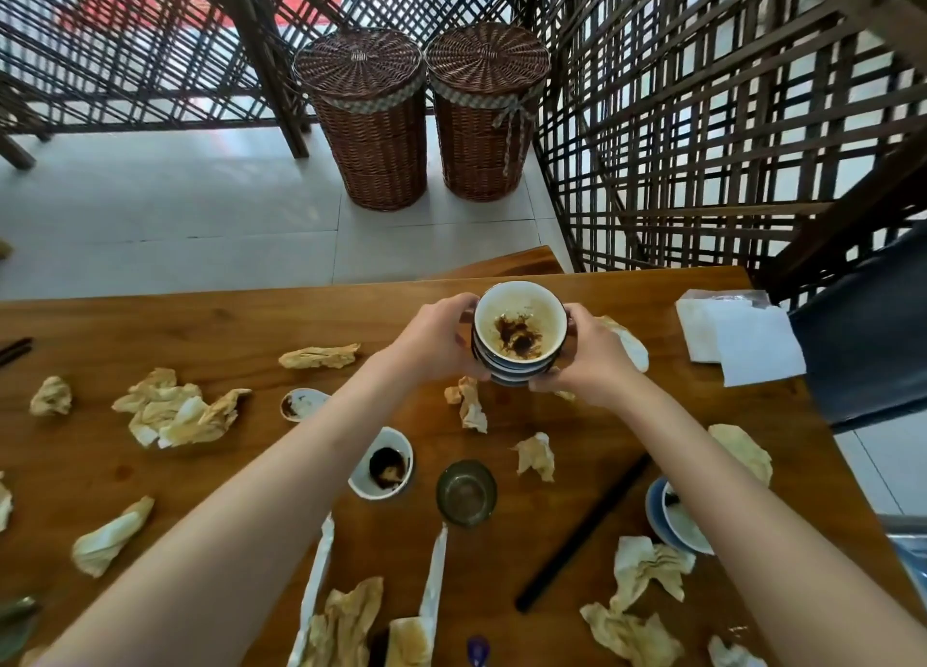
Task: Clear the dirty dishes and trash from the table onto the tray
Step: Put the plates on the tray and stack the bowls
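- Stack of dark-rimmed ceramic bowls (519, 337), cream inside with brown sauce stains in the top one, held between both hands above the far middle of the brown wooden table (200, 325).
- Left hand (436, 337) curled round the left side of the stack, thumb near the rim, fingers wrapped underneath.
- Right hand (587, 355) curled round the right side of the stack, fingers tucked beneath the lowest bowl.
- Small white dish with dark sauce residue (382, 464) resting on the table under the left forearm, just beside a clear drinking glass (466, 492) standing upright.
- Smaller white saucer smeared with sauce (302, 404) lying further left, near a heap of crumpled stained napkins (175, 413).
- More crumpled stained tissues scattered across the table: one long piece (320, 357) behind the saucer, one (469, 403) just below the stack, one (536, 456) right of the glass, others along the near edge.
- Pair of black chopsticks (584, 523) lying diagonally at the right, close to a blue-and-white plate with a bowl (674, 516) partly hidden by the right forearm.
- Clean white folded napkins (737, 337) at the far right corner of the table.
- Two white paper chopstick sleeves (434, 571) lying near the front edge.
- Two lidded brown wicker baskets (371, 119) standing side by side on the pale tiled floor beyond the table, against dark wooden lattice screens (702, 114).
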